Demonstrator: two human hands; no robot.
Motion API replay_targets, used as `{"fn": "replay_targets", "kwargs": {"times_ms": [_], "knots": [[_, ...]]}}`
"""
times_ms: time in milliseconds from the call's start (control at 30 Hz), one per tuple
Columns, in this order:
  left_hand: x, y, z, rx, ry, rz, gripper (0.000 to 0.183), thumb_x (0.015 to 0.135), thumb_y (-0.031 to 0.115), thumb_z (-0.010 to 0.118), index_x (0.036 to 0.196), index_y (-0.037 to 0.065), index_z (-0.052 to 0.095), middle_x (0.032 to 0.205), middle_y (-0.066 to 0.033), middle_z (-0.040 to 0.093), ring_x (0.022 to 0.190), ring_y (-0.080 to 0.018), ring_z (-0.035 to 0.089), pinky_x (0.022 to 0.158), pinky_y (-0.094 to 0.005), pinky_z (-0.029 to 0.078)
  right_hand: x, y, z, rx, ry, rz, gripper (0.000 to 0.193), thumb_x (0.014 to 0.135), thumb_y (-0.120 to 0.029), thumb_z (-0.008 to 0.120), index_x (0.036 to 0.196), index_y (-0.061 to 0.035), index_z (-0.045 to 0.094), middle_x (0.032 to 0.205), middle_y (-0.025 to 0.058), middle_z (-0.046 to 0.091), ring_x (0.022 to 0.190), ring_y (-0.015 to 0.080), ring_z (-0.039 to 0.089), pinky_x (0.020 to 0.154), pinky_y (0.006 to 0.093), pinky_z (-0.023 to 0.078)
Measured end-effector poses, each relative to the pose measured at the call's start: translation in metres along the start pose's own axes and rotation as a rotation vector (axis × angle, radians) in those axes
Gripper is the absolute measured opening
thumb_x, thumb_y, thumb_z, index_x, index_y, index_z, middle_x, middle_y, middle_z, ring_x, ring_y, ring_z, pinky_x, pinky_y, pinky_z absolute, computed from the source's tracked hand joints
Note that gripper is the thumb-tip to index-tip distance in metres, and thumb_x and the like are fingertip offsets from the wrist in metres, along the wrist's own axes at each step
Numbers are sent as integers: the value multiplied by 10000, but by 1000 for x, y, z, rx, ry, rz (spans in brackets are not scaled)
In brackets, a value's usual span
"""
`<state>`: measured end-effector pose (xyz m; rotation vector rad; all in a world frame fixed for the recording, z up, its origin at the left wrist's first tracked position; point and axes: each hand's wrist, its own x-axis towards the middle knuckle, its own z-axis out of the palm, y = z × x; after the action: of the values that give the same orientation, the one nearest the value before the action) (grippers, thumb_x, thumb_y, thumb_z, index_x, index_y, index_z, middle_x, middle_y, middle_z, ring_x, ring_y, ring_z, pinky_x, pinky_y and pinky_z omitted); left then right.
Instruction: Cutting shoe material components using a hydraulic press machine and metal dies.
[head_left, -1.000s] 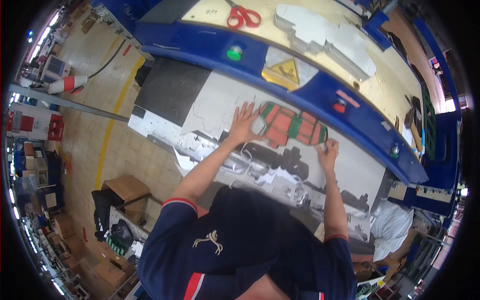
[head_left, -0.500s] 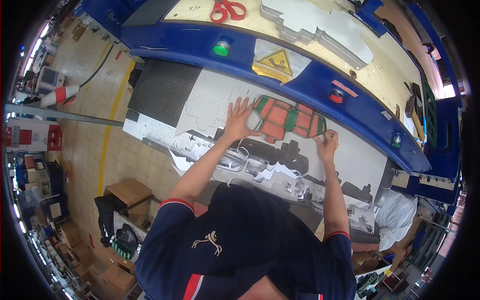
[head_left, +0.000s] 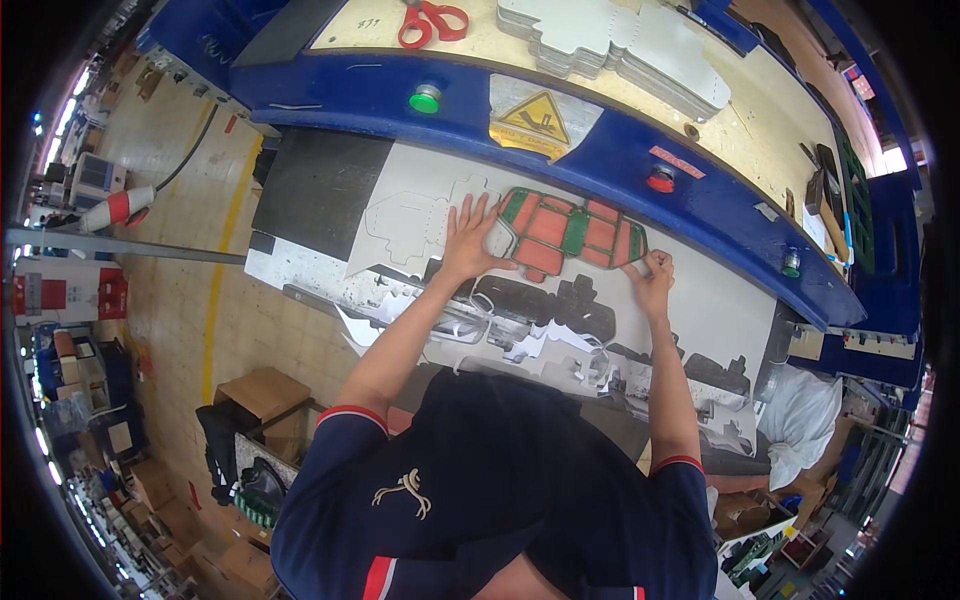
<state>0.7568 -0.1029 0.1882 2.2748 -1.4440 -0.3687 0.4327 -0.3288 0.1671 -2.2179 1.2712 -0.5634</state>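
A cutting die (head_left: 575, 233) with red foam pads, green parts and thin raised edges lies on a pale grey sheet (head_left: 700, 275). My left hand (head_left: 470, 240) rests with fingers spread at the die's left end, its thumb near the lower left edge. Around the lower right corner of the die, my right hand (head_left: 653, 280) has its thumb and bent fingers closed. Left of my left hand, the sheet bears a cut outline (head_left: 405, 228) with small tabs. Below the die, dark cut-out gaps (head_left: 580, 310) and white scraps (head_left: 545, 345) run along the sheet's near side.
A blue machine beam (head_left: 350, 95) crosses beyond the sheet, with a green button (head_left: 425, 99), a red button (head_left: 660, 179) and a yellow warning sign (head_left: 535, 120). On the board above lie red scissors (head_left: 432, 22) and stacked grey cut pieces (head_left: 620, 45). A white bag (head_left: 800, 420) hangs at right.
The whole view has shifted slightly. Both hands stay at the two ends of the die; any shift of the die itself is very small.
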Motion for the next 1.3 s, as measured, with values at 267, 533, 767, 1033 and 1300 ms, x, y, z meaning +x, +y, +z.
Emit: {"fn": "replay_targets", "kwargs": {"times_ms": [267,533,767,1033,1300], "knots": [[-1,-1,0,7,15,10,1228,507,655,820,1502,119,340,1599,-129,202,1497,-337,59,1187,-541,9,2,-5,4,-59,26,11,492,691,-352,848,1113,-136,717,1121,70,527,1084,272,491,929,420,368],[0,1,0,2,14,4,1212,533,650,812,1493,78,341,1601,-124,198,1500,-328,47,1189,-531,-12,5,-3,7,-142,35,38,546,701,-412,833,1185,-202,696,1126,55,520,1089,265,490,916,421,364],[-1,5,-2,-12,21,11,1221,515,628,839,1489,75,353,1594,-129,219,1494,-339,78,1192,-528,9,5,-3,7,-172,23,83,566,704,-424,830,1211,-216,686,1132,49,516,1075,260,492,911,423,367],[-2,1,-3,-7,32,16,1229,511,633,839,1494,79,350,1596,-122,221,1496,-327,81,1192,-528,14,3,-4,8,-147,3,65,561,712,-437,821,1207,-211,684,1126,59,510,1075,266,482,916,431,369],[0,2,-1,0,39,30,1209,519,629,838,1484,75,365,1592,-125,229,1494,-338,93,1190,-536,30,2,-2,4,-145,-10,46,562,729,-431,810,1223,-202,673,1137,65,496,1098,262,462,937,427,345]]}}
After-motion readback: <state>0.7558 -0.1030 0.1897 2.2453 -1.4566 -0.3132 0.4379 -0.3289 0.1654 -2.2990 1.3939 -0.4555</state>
